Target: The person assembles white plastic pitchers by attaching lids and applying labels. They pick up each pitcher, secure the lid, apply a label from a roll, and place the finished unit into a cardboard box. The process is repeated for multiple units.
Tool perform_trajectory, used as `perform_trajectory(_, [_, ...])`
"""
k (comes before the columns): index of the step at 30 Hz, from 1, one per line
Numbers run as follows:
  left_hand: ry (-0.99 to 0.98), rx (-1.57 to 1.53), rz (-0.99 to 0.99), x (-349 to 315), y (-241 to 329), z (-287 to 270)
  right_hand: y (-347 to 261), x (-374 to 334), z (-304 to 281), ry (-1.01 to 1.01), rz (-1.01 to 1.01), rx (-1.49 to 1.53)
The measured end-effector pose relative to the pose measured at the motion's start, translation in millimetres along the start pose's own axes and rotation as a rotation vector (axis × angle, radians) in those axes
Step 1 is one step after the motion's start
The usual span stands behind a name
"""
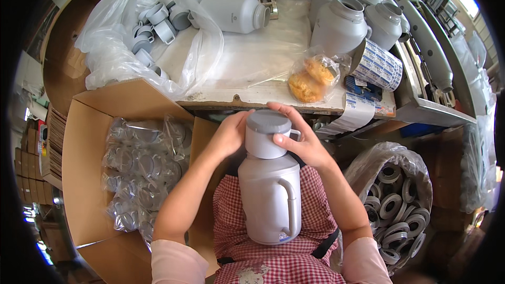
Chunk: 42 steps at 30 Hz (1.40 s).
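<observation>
A light grey thermos jug [263, 194] with a side handle stands on my lap, against a red checked apron [231, 226]. On its neck sits a grey cup lid [265, 144] with a darker top and a small handle. My left hand [231, 134] is closed against the lid's left side, its fingertips partly hidden behind it. From the right, my right hand [301, 139] grips the lid, thumb on the front and fingers behind the top. I cannot tell whether the lid is fully seated.
An open cardboard box [87, 173] of bagged jugs stands at left. On the bench lie cup lids [164, 31] in plastic, a jug on its side [231, 13], bagged orange food [310, 81] and a label roll [376, 66]. Several jugs [339, 23] stand behind. Grey rings [390, 205] fill a lined container at right.
</observation>
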<state>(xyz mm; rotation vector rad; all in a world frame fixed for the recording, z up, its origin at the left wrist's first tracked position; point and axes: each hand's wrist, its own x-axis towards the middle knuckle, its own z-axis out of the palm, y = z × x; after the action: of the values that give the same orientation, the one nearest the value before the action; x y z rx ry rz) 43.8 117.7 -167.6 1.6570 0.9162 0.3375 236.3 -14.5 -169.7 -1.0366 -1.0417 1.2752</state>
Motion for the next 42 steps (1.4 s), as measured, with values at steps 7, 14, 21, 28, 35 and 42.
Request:
perform_trajectory(7, [-0.056, -0.217, -0.083, -85, -7, 35, -8, -34, 10, 0.159, 0.179, -0.129])
perform_trajectory(14, [-0.258, -0.432, 0.114, -93, -23, 48, 3, -48, -10, -0.2, 0.068, 0.398])
perform_trajectory(21, [-0.154, -0.34, 0.131, -92, -44, 54, 12, -40, 11, 0.021, 0.161, 0.306])
perform_trajectory(28, [-0.134, -0.336, 0.175, -90, -41, 55, 17, -28, 6, -0.207, -0.03, 0.557])
perform_trajectory(35, [-0.074, -0.345, 0.144, -90, -29, 54, 14, -37, 25, 0.403, 0.129, 0.084])
perform_trajectory(42, [-0.045, -0.311, 0.226, -88, -21, 57, 13, -44, 26, 0.192, 0.207, 0.112])
